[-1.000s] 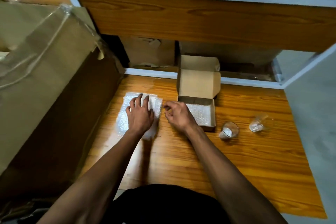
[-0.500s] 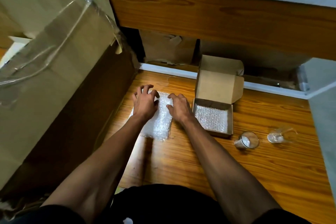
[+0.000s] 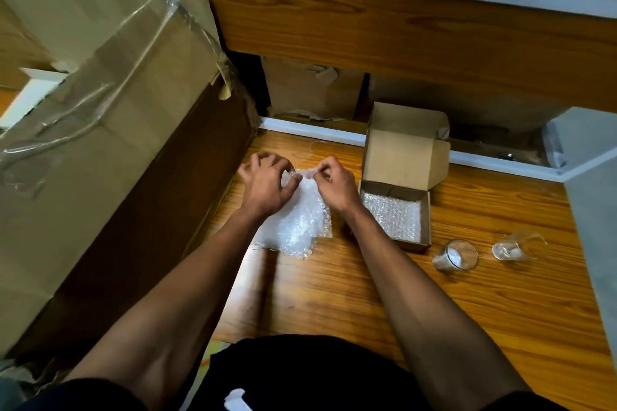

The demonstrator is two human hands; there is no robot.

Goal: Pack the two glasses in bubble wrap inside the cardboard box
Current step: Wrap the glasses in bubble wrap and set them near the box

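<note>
A sheet of bubble wrap lies on the wooden floor in front of me. My left hand and my right hand both pinch its far edge with curled fingers and lift that edge slightly. Just right of my right hand stands the small cardboard box, lid flap open and upright, with another piece of bubble wrap lining its bottom. Two clear glasses stand right of the box: the nearer glass and a farther one.
A large taped cardboard carton fills the left side, close to my left arm. A wooden cabinet panel with a white frame runs across the back, cardboard pieces beneath it. A grey wall bounds the right.
Both hands went from lying on the bubble wrap to pinching its far edge and raising it. The sheet is now crumpled at that edge. The camera has shifted and come closer.
</note>
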